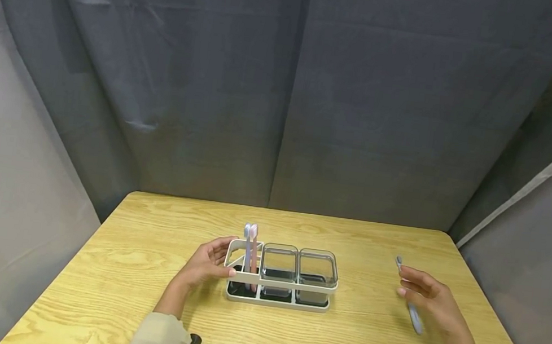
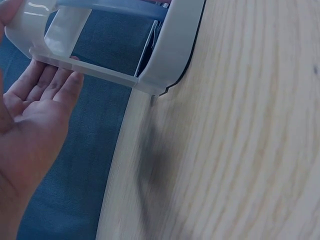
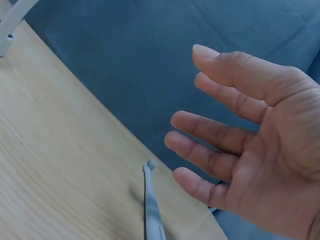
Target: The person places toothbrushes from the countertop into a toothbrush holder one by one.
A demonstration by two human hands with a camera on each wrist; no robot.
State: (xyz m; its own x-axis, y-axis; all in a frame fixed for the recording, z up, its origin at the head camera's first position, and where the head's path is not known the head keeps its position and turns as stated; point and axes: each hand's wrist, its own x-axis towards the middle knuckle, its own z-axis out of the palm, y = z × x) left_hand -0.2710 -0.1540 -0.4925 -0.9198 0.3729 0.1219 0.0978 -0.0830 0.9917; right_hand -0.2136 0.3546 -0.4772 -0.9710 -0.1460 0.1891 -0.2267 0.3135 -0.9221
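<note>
A white toothbrush holder [image 1: 277, 303] with a dark base stands on the table. My left hand [image 1: 201, 263] grips its left end, thumb on the front rail and fingers behind; in the left wrist view the fingers [image 2: 47, 82] touch the white frame. A bluish toothbrush [image 1: 248, 248] and a pink toothbrush [image 1: 254, 257] stand upright in the left compartment. Two clear cups fill the others, a middle cup [image 1: 279, 266] and a right cup [image 1: 318, 270]. At the right, my right hand [image 1: 432, 303] hovers with spread fingers over a grey-blue toothbrush [image 3: 152, 215] lying on the table, apart from it.
The wooden table [image 1: 114, 290] ends at a back edge against a dark grey curtain [image 1: 283, 110]. Pale cloth [image 1: 9, 176] hangs at the left, and a light panel [image 1: 525, 268] flanks the right side. Black wrist mounts sit on both wrists.
</note>
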